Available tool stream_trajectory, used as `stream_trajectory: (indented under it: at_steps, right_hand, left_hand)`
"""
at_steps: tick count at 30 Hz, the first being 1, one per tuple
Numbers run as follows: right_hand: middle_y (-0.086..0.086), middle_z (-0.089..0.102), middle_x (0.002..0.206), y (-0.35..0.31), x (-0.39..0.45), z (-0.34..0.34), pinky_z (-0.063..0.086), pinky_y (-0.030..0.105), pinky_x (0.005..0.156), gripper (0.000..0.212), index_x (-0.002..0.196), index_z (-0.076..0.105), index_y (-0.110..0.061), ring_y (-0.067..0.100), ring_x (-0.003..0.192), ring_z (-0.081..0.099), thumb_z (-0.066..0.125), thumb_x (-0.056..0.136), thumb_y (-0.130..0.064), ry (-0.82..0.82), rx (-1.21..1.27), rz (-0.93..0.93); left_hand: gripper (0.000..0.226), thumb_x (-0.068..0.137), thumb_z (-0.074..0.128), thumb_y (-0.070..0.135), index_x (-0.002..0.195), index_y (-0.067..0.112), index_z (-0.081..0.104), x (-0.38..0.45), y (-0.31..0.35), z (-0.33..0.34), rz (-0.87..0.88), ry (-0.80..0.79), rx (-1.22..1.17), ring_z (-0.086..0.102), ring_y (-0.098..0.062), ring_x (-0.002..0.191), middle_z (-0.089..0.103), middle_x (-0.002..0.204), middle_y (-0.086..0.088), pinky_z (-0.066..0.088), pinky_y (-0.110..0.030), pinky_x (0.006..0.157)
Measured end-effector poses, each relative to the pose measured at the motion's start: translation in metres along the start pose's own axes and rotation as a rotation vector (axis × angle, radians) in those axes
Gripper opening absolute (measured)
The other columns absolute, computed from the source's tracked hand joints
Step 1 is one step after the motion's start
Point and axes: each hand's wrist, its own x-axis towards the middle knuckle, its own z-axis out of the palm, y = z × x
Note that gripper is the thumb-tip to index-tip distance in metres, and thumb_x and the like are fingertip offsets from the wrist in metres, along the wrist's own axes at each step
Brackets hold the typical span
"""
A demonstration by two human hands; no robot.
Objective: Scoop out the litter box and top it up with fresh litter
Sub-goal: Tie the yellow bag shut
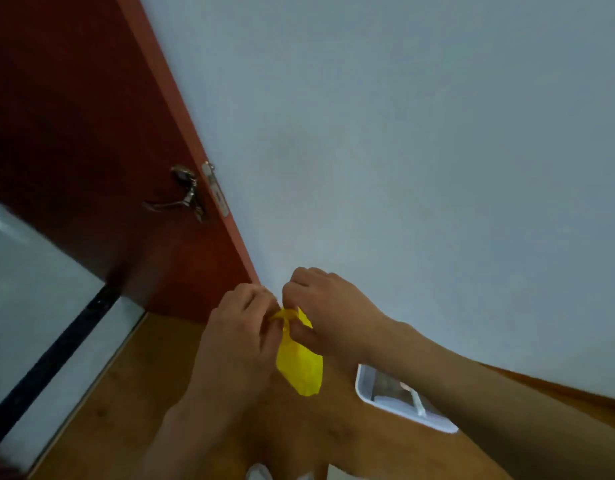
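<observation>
**Yellow bag pinched at its neck, litter box down to the right**

Both pinching: left hand [242,327] and right hand [319,306] meeting on the top of the yellow bag [300,368]. Hanging straight below the fingers, long axis vertical. Beyond, lower right under the right forearm, the white litter box [364,386] against the wall [403,150], scoop [416,401] inside. Open floor [143,393] left; red door [74,133] farther off.

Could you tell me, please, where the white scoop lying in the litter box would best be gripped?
Probably by its handle, coming from above. The scoop lies in the litter box with the slim handle towards the near rim, its head down in the litter. Both hands hold the yellow bag.
</observation>
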Motion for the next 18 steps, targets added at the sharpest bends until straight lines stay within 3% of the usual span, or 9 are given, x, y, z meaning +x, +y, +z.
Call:
stream_trajectory:
  at_steps: [4, 9, 12, 18]
  right_hand:
    - [0.002, 0.053, 0.094, -0.042, 0.026, 0.003, 0.045, 0.037, 0.07, 0.018, 0.092, 0.057, -0.018, 0.025, 0.088, 0.054, 0.053, 0.082, -0.032, -0.043, 0.081, -0.166]
    - [-0.008, 0.048, 0.09, -0.103, 0.061, 0.037, 0.042, 0.029, 0.063, 0.027, 0.085, 0.054, -0.024, 0.011, 0.077, 0.048, 0.043, 0.08, -0.048, -0.127, 0.285, -0.259]
    - [-0.008, 0.047, 0.092, -0.148, 0.088, 0.055, 0.038, 0.025, 0.061, 0.026, 0.084, 0.053, -0.026, 0.008, 0.076, 0.047, 0.043, 0.08, -0.05, -0.189, 0.307, -0.384]
    - [-0.005, 0.051, 0.088, -0.242, 0.134, 0.079, 0.047, 0.039, 0.066, 0.015, 0.081, 0.057, -0.021, 0.011, 0.076, 0.052, 0.054, 0.078, -0.036, -0.188, 0.349, -0.543]
  left_hand:
    - [0.021, 0.095, 0.043, 0.044, 0.094, 0.029, 0.057, -0.042, -0.015, -0.04, -0.136, 0.095, 0.003, 0.052, -0.009, 0.093, 0.049, 0.102, 0.017, 0.051, -0.033, 0.073]
    - [0.022, 0.1, 0.046, 0.043, 0.096, 0.025, 0.058, -0.098, -0.047, -0.083, -0.305, 0.154, 0.065, 0.048, -0.005, 0.098, 0.05, 0.105, 0.013, 0.04, -0.017, 0.076]
    - [0.025, 0.096, 0.045, 0.043, 0.096, 0.023, 0.061, -0.129, -0.074, -0.117, -0.368, 0.187, 0.135, 0.05, -0.01, 0.099, 0.051, 0.107, 0.008, 0.042, -0.024, 0.081]
    - [0.005, 0.093, 0.063, 0.027, 0.092, 0.022, 0.06, -0.188, -0.118, -0.185, -0.444, 0.33, 0.116, 0.052, -0.015, 0.101, 0.056, 0.103, 0.005, 0.042, -0.028, 0.083]
